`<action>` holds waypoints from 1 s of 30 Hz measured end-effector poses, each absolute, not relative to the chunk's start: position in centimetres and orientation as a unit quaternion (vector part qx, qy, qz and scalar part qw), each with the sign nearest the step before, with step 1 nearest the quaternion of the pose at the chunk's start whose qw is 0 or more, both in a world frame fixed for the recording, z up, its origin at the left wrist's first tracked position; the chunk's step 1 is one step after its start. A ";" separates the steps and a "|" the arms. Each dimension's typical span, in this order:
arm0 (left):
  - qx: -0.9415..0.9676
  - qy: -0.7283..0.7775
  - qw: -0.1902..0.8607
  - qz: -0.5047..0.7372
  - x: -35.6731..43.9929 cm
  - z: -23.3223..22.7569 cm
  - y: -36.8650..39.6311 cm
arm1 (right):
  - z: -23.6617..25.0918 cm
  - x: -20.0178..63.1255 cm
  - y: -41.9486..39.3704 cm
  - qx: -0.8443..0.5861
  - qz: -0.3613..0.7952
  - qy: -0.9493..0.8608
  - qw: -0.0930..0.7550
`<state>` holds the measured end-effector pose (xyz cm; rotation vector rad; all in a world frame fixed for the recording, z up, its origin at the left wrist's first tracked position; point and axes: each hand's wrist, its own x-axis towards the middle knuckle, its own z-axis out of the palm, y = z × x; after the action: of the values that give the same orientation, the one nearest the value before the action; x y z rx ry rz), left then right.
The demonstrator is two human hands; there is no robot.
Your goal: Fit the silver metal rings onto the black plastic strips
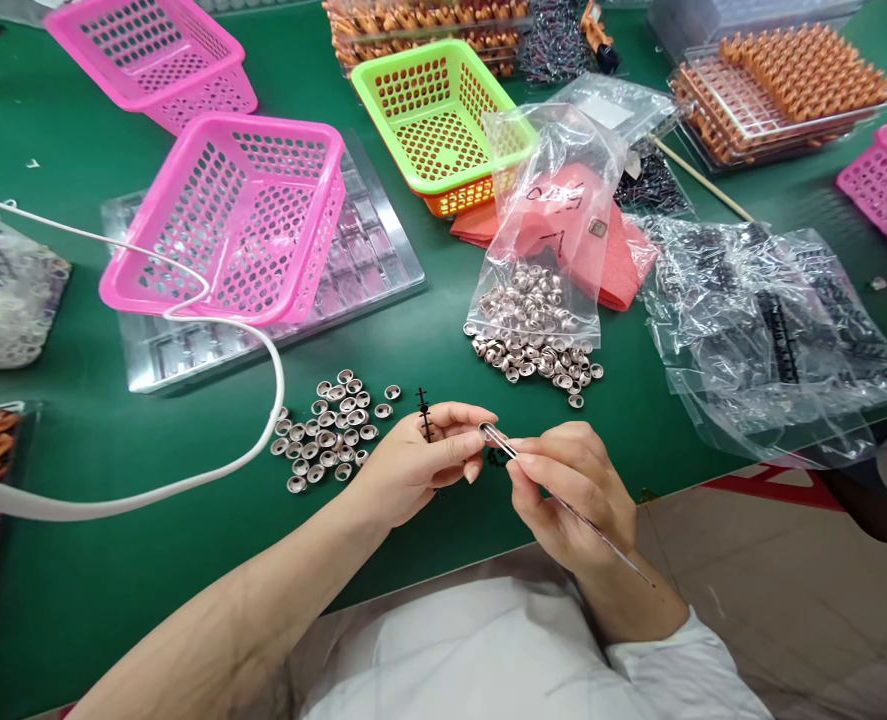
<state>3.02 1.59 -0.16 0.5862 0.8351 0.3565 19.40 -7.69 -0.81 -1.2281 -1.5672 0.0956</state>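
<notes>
One strip (mostly hidden) in left hand.

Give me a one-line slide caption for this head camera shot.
Left hand holds a black toothed strip while right hand works tweezers beside loose metal cups.

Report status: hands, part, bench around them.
Left hand pinches black comb strip. Right hand holds tweezers. Loose metal caps beside left hand.
</notes>
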 end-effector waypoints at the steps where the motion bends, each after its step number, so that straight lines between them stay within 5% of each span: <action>1: 0.279 0.398 0.857 0.170 3.0 -0.1 1.6 | -0.8 19.4 -7.7 -0.517 0.042 -0.661 0.542; 30: 0.298 0.423 0.831 0.204 3.3 -0.2 1.1 | -0.6 19.2 -7.6 -0.534 0.067 -0.640 0.549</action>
<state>3.31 1.05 -0.18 0.6314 0.8967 0.4327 19.17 -7.64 -0.57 -1.2641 -1.5153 0.1593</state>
